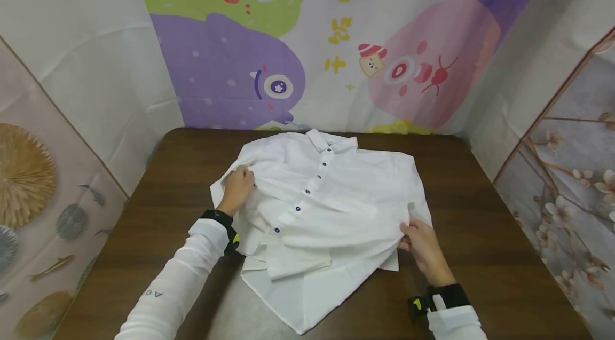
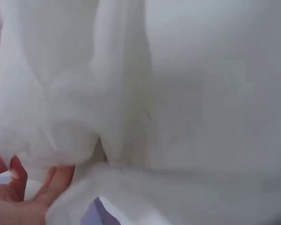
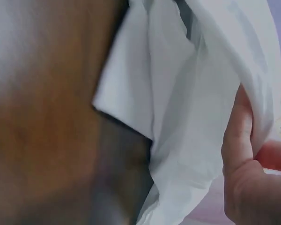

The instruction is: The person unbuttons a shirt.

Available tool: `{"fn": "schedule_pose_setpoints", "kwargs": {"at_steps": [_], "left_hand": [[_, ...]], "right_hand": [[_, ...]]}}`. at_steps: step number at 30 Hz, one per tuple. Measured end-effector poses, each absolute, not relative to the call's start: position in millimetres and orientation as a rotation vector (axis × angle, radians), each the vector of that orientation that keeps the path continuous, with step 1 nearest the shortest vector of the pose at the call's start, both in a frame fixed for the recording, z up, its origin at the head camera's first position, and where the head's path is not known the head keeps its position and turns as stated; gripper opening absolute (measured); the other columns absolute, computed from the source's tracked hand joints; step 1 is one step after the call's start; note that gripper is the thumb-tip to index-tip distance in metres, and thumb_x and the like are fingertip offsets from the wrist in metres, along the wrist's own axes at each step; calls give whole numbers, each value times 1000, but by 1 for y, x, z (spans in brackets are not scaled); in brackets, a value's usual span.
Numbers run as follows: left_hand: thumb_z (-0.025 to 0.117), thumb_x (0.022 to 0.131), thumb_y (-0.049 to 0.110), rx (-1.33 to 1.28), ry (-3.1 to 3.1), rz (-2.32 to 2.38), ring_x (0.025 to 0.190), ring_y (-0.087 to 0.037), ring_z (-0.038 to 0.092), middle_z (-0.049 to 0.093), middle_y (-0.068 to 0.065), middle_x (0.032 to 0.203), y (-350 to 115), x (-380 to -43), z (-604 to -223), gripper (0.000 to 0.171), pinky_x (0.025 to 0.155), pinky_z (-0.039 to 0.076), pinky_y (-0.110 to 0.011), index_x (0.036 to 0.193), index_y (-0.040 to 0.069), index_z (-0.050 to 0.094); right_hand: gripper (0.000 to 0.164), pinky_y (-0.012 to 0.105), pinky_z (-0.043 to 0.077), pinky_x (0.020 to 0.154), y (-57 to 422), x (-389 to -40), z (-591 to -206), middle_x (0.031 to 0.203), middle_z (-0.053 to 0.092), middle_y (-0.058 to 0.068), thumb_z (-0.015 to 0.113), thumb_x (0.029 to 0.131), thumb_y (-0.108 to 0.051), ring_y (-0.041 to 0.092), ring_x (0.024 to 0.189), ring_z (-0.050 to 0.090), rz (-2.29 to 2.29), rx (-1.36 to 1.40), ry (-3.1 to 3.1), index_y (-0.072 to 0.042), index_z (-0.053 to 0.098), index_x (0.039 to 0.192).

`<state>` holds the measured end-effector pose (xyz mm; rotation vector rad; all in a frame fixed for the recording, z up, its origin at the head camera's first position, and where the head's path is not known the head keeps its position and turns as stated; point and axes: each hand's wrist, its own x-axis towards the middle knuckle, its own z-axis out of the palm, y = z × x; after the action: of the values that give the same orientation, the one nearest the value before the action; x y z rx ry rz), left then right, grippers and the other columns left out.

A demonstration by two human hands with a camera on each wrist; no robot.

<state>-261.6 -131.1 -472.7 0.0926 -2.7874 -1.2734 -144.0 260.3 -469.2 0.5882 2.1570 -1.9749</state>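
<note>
A white button-up shirt (image 1: 346, 190) with dark blue buttons lies spread on the table, collar toward the back wall. Its lower front is rumpled, and one hem corner points toward the near edge. My left hand (image 1: 237, 188) grips the cloth at the shirt's left side, below the shoulder. In the left wrist view, folds of the shirt (image 2: 61, 84) hide part of the fingers (image 2: 61, 183). On the other side, my right hand (image 1: 423, 246) pinches the side edge near the hem. The right wrist view shows its thumb (image 3: 239, 131) against the lifted cloth (image 3: 187, 108).
Under the shirt is a dark brown wooden table (image 1: 480, 254). A cartoon-printed cloth (image 1: 230, 68) hangs behind it, and patterned sheets (image 1: 567, 185) flank both sides. A greyish patch (image 1: 240, 313) shows at the table's near edge.
</note>
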Motion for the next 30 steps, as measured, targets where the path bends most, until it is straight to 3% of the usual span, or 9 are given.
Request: {"fn": "schedule_pose_setpoints", "kwargs": {"at_steps": [4,7,10,14,18,22,25,26,30], "left_hand": [[36,92,18,147,-2832,-1298,69,-24,49,48,-12,77,-140,-258,-477,24,61,38,-31,85,-1,49],[41,92,17,144,-2838,-1287,87,-37,57,58,-27,93,-150,-258,-482,32,75,46,-40,100,-10,56],[42,93,18,142,-2841,-1257,105,-42,55,58,-31,112,-162,-260,-486,37,89,44,-47,112,-12,56],[34,95,22,153,-2927,-1106,107,-42,54,57,-30,115,-181,-261,-488,43,90,43,-50,115,-10,55],[30,98,24,44,-3025,-920,109,-44,53,56,-29,118,-201,-267,-492,46,91,42,-52,119,-10,53],[43,94,20,-53,-2971,-806,82,-36,59,64,-22,87,-203,-264,-494,32,70,46,-43,91,-4,64],[48,92,20,-44,-2945,-968,63,-21,53,60,-11,69,-187,-252,-490,31,57,40,-31,75,0,64],[48,94,22,-52,-2952,-1088,62,-18,54,62,-11,69,-181,-247,-489,33,55,42,-29,78,-2,65],[43,98,34,69,-2942,-1806,63,-9,60,68,-13,80,-161,-231,-487,48,59,50,-23,97,-10,63]], "right_hand": [[46,19,46,58,274,-154,-465,90,52,2,35,98,-10,2,65,52,-1954,590,2194,11,26,137],[46,20,45,59,285,-158,-466,105,50,16,33,98,-10,3,69,51,-1861,573,2272,7,25,140],[47,21,46,65,297,-161,-470,124,43,26,32,97,-10,10,82,54,-1751,566,2346,5,26,141],[46,35,44,86,309,-167,-477,140,31,29,30,97,-11,30,113,44,-1630,575,2424,5,28,141],[46,50,34,100,314,-170,-484,139,32,32,31,98,-14,41,123,36,-1499,565,2505,7,32,138],[54,55,32,101,313,-166,-481,135,34,36,37,98,-24,45,122,37,-1322,549,2533,11,28,138],[63,55,33,99,313,-161,-476,133,34,36,41,96,-31,46,120,38,-1233,564,2527,14,26,137],[64,54,36,96,313,-158,-475,132,36,36,42,95,-33,45,118,40,-1215,564,2533,15,28,136],[64,39,50,70,314,-144,-473,108,48,33,47,92,-36,31,84,57,-1177,570,2585,18,34,124]]}}
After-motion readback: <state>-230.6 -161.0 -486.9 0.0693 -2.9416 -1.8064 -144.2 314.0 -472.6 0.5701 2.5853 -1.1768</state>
